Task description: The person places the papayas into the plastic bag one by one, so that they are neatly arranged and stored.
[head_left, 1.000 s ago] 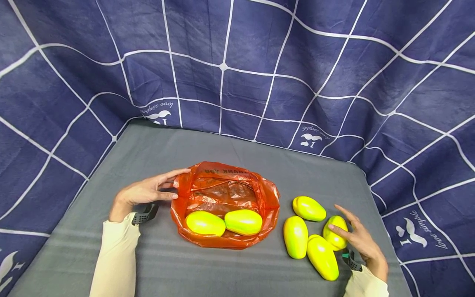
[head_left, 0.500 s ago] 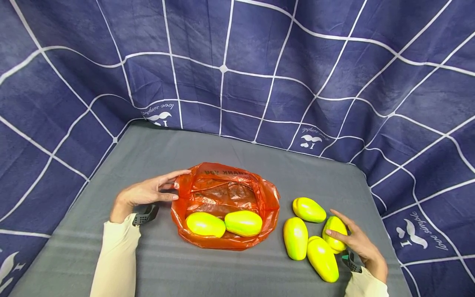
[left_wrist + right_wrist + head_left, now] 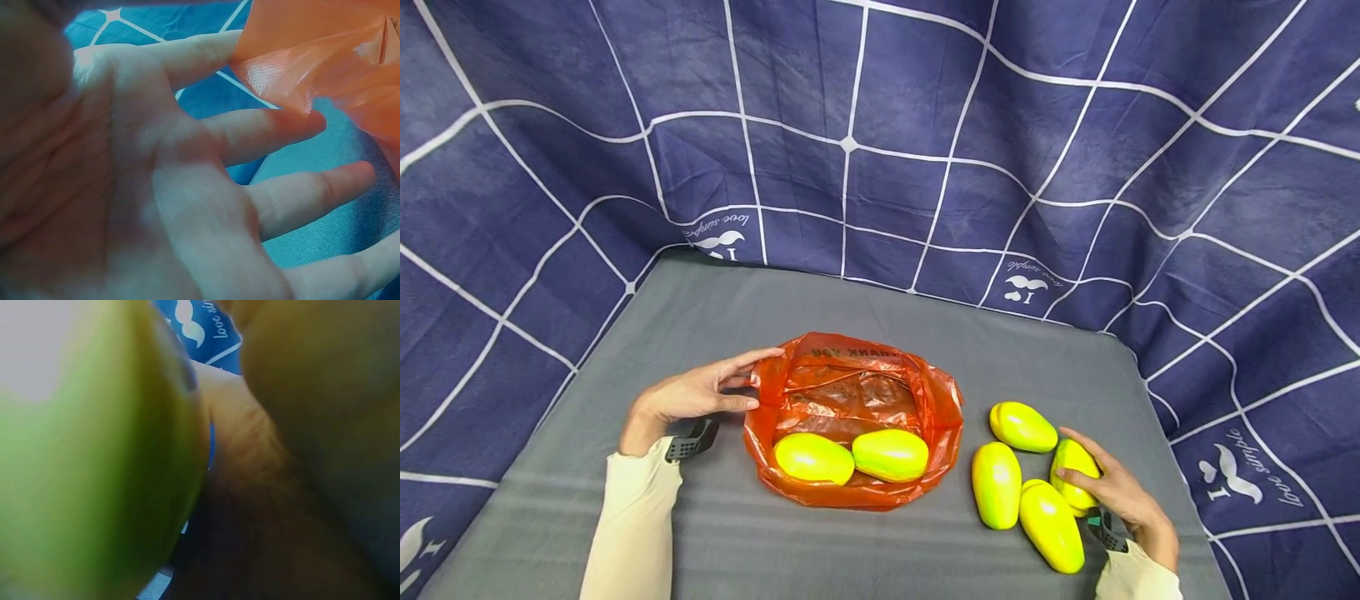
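A red plastic bag (image 3: 943, 412) lies with its mouth spread, two yellow-green mangoes (image 3: 891, 455) just inside its near edge. My left hand (image 3: 688, 392) is at the bag's left side, fingers extended. In the left wrist view those fingers (image 3: 281, 200) are spread, and the bag's film (image 3: 300, 50) overlaps the upper ones. At the right, my right hand (image 3: 1120, 492) holds a mango (image 3: 1073, 467) from its right side, thumb over the top and fingers along the far side. That mango (image 3: 94, 462) fills the left half of the right wrist view.
Three more mangoes lie between the bag and my right hand: one at the back (image 3: 1023, 427), one at the left (image 3: 997, 486) and one in front (image 3: 1051, 527). A grey cloth (image 3: 820, 554) covers the table. Blue curtains (image 3: 895, 200) with white lines rise around it.
My right hand has shifted slightly left and closer around its mango, which has turned a little. The left hand and the bag stay nearly still.
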### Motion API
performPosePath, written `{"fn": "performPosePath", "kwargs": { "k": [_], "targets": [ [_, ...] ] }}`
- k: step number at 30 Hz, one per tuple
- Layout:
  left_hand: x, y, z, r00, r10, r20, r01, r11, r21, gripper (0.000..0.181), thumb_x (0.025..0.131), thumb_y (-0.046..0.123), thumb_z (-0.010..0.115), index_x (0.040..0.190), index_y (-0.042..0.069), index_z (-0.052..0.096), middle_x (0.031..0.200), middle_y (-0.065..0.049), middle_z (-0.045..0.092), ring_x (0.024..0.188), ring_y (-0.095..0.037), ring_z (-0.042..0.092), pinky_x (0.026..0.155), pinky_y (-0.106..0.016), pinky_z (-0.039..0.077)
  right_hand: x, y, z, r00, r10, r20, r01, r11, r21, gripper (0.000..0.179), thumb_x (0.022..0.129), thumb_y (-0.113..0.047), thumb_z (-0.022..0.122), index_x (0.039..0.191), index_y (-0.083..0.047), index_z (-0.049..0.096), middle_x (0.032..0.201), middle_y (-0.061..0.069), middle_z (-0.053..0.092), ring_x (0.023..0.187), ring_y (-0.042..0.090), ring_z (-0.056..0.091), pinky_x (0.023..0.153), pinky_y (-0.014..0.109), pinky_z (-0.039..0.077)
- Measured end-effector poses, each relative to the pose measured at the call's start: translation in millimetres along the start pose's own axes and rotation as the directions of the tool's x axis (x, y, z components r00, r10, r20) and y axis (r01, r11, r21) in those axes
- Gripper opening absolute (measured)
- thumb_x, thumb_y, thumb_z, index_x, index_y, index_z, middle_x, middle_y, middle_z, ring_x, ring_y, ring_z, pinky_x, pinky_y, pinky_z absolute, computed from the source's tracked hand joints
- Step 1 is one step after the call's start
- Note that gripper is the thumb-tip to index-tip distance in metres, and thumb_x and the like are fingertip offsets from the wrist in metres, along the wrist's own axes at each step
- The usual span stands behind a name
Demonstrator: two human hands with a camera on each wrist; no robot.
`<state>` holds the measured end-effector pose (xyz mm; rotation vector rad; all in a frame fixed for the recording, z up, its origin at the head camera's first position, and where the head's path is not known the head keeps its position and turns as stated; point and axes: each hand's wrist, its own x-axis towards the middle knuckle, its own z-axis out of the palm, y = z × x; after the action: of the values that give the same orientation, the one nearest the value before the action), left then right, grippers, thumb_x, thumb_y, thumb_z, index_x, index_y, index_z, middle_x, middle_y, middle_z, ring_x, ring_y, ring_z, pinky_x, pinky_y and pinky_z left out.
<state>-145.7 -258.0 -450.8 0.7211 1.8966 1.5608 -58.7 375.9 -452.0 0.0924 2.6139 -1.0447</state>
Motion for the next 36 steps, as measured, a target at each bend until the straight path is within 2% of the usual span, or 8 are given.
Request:
{"fn": "performPosePath", "kwargs": {
  "k": [3,7,12,18,24,27,32,36],
  "targets": [
    [0.6,-0.6,0.1,1.0,0.007,0.004,-0.007,1.0,0.001,0.079,0.096,0.007,0.065,0.159,0.008,0.019,0.16,-0.025,0.027,0.137,-0.044,0.042,0.098,-0.026,0.05,-0.8,0.1,-1.7,0.999,-0.042,-0.013,0.042,0.999,0.004,0.069,0.092,-0.024,0.073,0.151,-0.011,0.04,0.135,0.02,0.053,0.1,0.005,0.052,0.08,0.025,0.044],
    [0.5,0.1,0.7,1.0,-0.001,0.006,0.001,1.0,-0.01,0.079,0.096,0.007,0.065,0.16,0.01,0.019,0.16,-0.024,0.027,0.136,-0.039,0.045,0.098,-0.027,0.051,-0.4,-2.1,-3.4,0.995,-0.09,-0.048,0.09,0.996,-0.006,0.066,0.091,-0.019,0.073,0.148,-0.009,0.042,0.126,0.018,0.056,0.095,0.006,0.053,0.076,0.024,0.044],
    [-1.8,2.1,0.6,1.0,-0.014,-0.006,0.014,1.0,-0.012,0.079,0.095,0.007,0.066,0.16,0.011,0.02,0.158,-0.024,0.03,0.134,-0.038,0.047,0.097,-0.027,0.052,2.2,-7.7,-3.2,0.994,-0.08,-0.078,0.081,0.997,0.008,0.067,0.091,-0.017,0.073,0.148,-0.01,0.04,0.118,0.018,0.054,0.089,0.011,0.054,0.07,0.027,0.046],
    [-0.6,3.8,-0.6,1.0,0.0,-0.003,0.0,1.0,0.007,0.076,0.096,0.008,0.066,0.158,0.008,0.022,0.155,-0.026,0.033,0.132,-0.04,0.048,0.096,-0.028,0.053,4.5,-16.7,-2.4,0.986,-0.107,-0.125,0.099,0.993,-0.072,0.067,0.09,-0.019,0.074,0.148,-0.011,0.042,0.128,0.022,0.046,0.099,0.024,0.049,0.074,0.028,0.044],
    [1.3,5.4,-1.1,1.0,0.011,-0.002,-0.011,1.0,0.019,0.077,0.096,0.007,0.066,0.16,0.012,0.022,0.158,-0.023,0.031,0.136,-0.043,0.044,0.099,-0.024,0.05,7.5,-27.6,-5.6,0.979,-0.148,-0.14,0.131,0.983,-0.125,0.069,0.089,-0.02,0.076,0.149,-0.011,0.043,0.134,0.026,0.041,0.11,0.033,0.045,0.079,0.037,0.042],
    [1.4,5.4,-0.9,1.0,0.017,0.006,-0.017,1.0,0.021,0.079,0.096,0.007,0.065,0.161,0.014,0.021,0.16,-0.021,0.03,0.137,-0.042,0.043,0.101,-0.023,0.048,7.8,-31.1,-9.3,0.973,-0.179,-0.147,0.156,0.976,-0.154,0.07,0.088,-0.018,0.077,0.149,-0.01,0.043,0.133,0.025,0.041,0.11,0.032,0.043,0.078,0.037,0.042],
    [0.5,4.5,-0.2,1.0,0.031,0.007,-0.031,0.998,0.058,0.08,0.096,0.009,0.066,0.161,0.015,0.021,0.153,-0.023,0.04,0.132,-0.032,0.05,0.102,-0.023,0.047,9.9,-36.8,-14.5,0.947,-0.276,-0.163,0.236,0.945,-0.227,0.068,0.086,-0.016,0.078,0.147,-0.009,0.047,0.13,0.021,0.048,0.105,0.023,0.043,0.074,0.029,0.042],
    [0.6,3.3,-0.2,0.999,0.045,0.021,-0.046,0.998,0.044,0.079,0.096,0.007,0.065,0.161,0.012,0.019,0.149,-0.027,0.044,0.13,-0.032,0.052,0.102,-0.023,0.048,12.7,-44.3,-14.8,0.935,-0.317,-0.161,0.273,0.93,-0.246,0.071,0.085,-0.016,0.08,0.148,-0.011,0.047,0.13,0.021,0.051,0.102,0.021,0.046,0.071,0.026,0.043]
  ]
}}
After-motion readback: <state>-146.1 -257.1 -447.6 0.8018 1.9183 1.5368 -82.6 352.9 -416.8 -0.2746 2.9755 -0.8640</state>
